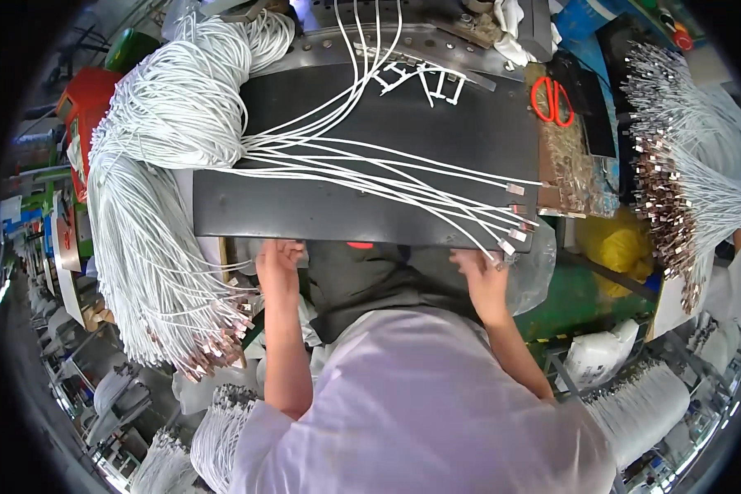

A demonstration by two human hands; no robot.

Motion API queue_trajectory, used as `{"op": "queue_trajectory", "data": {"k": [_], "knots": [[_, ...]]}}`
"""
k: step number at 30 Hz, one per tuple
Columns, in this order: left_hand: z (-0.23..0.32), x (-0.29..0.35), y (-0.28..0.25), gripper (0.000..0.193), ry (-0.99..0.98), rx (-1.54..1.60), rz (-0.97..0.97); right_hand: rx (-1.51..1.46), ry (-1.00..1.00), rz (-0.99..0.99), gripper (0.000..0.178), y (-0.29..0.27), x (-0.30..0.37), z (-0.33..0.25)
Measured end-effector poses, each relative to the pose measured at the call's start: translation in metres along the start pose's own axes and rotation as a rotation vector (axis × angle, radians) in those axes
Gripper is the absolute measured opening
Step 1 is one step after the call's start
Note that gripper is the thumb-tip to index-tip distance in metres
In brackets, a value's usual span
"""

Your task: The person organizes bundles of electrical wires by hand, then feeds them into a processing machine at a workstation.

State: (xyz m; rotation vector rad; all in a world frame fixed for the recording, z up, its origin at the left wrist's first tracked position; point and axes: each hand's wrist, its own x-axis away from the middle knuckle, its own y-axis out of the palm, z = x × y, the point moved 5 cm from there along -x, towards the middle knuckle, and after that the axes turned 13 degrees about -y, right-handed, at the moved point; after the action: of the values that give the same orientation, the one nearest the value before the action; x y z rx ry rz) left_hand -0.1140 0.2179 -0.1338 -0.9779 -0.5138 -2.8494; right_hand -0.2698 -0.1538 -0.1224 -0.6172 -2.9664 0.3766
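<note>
At the front edge of the black work board (305,218), my left hand (280,255) has its fingers slightly apart, with nothing visible in them. Its nearest things are the board edge and loose cable ends hanging from the bundle. By the board's front right corner my right hand (479,267) is open, fingers loosely spread, close to a cable connector (506,246). Whether it touches that connector I cannot tell. Several white cables (370,174) fan across the board toward the right, ending in small clear plugs. They come from a thick white cable bundle (173,107) at the left.
Small white plastic pieces (432,86) lie at the board's back. Red-handled scissors (552,101) rest to the right. Another cable bundle (683,165) with copper-coloured ends hangs at far right. A yellow bag (622,251) and a red bin (82,115) stand at the sides.
</note>
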Motion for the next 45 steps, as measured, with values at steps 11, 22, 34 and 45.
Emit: {"op": "queue_trajectory", "data": {"k": [11, 22, 34, 45], "knots": [[-0.022, -0.019, -0.017, 0.022, -0.096, 0.205, 0.016, -0.238, 0.015, -0.052, 0.019, -0.004, -0.023, -0.007], [-0.021, -0.020, -0.025, 0.024, -0.074, 0.183, -0.001, -0.231, 0.044, -0.108, 0.018, -0.006, -0.027, -0.006], [-0.039, 0.074, 0.110, 0.045, 0.034, -0.450, -0.336, -0.164, -0.093, -1.084, 0.026, 0.027, -0.043, -0.139], [0.042, 0.069, 0.302, 0.052, 1.266, -1.450, -0.659, 0.680, -1.002, -0.220, 0.020, 0.041, -0.238, -0.188]]}}
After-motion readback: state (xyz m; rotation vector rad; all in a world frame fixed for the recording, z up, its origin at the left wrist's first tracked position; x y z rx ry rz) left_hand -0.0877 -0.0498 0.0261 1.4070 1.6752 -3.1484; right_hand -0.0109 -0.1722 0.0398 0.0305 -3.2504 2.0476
